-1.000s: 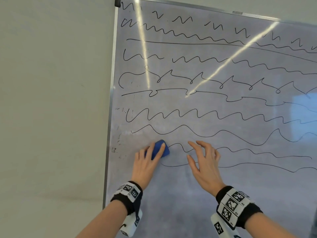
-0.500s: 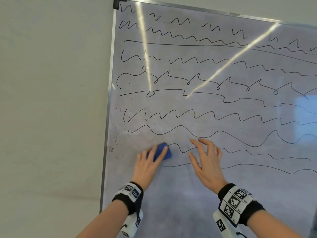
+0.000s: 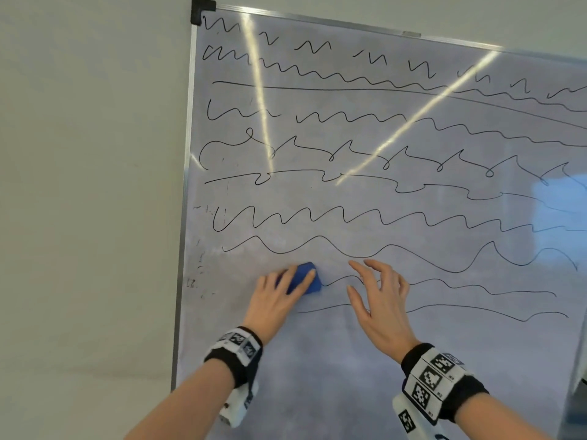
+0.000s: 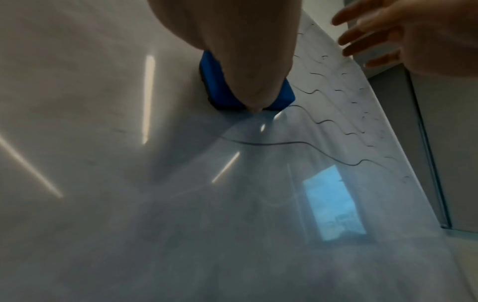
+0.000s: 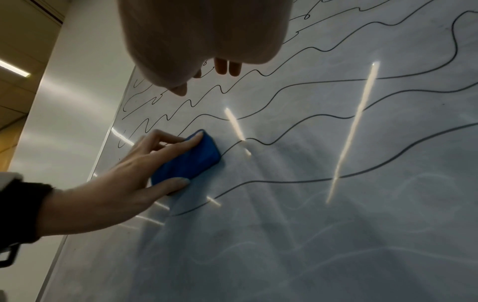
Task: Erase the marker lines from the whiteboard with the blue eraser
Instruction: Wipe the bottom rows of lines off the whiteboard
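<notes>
A whiteboard [image 3: 333, 385] hangs on the wall, with several rows of black wavy marker lines [image 3: 317, 217] across it. My left hand [image 3: 295, 282] grips the blue eraser [image 3: 313, 286] and presses it flat on the board, at the left end of a wavy line [image 3: 343, 277]. In the right wrist view the index finger lies over the eraser [image 5: 204, 157] and the thumb sits under it. In the left wrist view the eraser [image 4: 283, 96] shows beneath the palm. My right hand [image 3: 355, 276] is open with spread fingers just right of the eraser, over the two lowest lines.
The board's metal frame [image 3: 182, 249] runs down the left, with a black corner cap [image 3: 201, 9] at the top. A pale wall [image 3: 79, 217] lies beyond it. Below the lowest line [image 3: 476, 308] the board is smeared grey. Bright light streaks [image 3: 260, 106] reflect on it.
My left hand has slid the eraser a little to the right along the wavy line, shortening its left end. The right hand has hardly moved.
</notes>
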A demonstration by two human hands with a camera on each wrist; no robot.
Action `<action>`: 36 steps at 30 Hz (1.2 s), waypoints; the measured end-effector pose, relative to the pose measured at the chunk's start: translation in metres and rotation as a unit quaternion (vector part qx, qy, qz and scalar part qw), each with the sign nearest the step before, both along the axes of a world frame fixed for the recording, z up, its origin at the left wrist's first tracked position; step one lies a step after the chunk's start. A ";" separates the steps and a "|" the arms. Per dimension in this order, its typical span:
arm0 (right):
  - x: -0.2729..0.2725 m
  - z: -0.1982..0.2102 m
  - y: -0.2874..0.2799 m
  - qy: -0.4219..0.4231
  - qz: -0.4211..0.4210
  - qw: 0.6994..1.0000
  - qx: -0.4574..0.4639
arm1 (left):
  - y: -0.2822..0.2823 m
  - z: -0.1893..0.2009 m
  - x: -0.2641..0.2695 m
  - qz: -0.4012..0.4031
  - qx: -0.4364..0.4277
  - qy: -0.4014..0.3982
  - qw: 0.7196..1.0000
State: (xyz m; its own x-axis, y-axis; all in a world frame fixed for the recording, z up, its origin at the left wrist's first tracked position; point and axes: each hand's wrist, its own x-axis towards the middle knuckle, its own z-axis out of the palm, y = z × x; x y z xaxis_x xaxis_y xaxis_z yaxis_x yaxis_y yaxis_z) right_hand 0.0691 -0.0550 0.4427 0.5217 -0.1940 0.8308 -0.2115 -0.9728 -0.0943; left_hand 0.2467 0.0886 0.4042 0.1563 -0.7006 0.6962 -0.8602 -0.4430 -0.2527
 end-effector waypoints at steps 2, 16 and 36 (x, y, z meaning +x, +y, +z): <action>-0.003 0.002 -0.002 -0.006 -0.004 1.000 -0.004 | -0.025 0.007 -0.016 -0.017 0.025 0.003 1.000; 0.009 -0.007 0.009 0.014 0.004 1.000 0.013 | 0.062 -0.021 0.039 0.052 0.008 -0.008 0.999; -0.009 -0.011 -0.011 -0.001 -0.030 1.000 0.009 | 0.041 -0.046 0.023 0.026 0.097 -0.034 0.994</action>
State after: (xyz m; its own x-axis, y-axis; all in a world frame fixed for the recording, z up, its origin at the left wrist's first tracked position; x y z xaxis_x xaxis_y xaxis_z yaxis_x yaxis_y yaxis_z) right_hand 0.0597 -0.0659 0.4321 0.5079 -0.2393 0.8275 -0.2687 -0.9567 -0.1117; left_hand 0.2700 0.1299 0.3581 0.1524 -0.8154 0.5585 -0.8154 -0.4230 -0.3952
